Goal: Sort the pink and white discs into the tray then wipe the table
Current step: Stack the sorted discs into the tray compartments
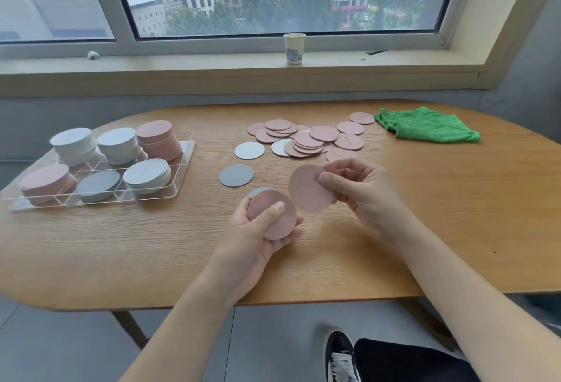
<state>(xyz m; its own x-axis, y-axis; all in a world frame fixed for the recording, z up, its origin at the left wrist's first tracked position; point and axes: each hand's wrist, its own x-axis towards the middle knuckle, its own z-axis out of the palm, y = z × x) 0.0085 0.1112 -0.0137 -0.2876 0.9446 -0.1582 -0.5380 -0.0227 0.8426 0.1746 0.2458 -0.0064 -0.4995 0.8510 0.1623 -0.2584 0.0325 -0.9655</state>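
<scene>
- Left hand (258,229) grips a small stack (274,217) of pink discs, thumb pressed on top.
- Right hand (361,190) pinches a single pink disc (308,192) by its edge, just right of the stack and touching or overlapping it.
- Loose discs (306,138) lie on the table (121,245) beyond both hands.
- Tray (182,169) sits well left of the hands, holding pink and white piles.
- Green cloth (428,125) lies far right, beyond the right hand.
</scene>
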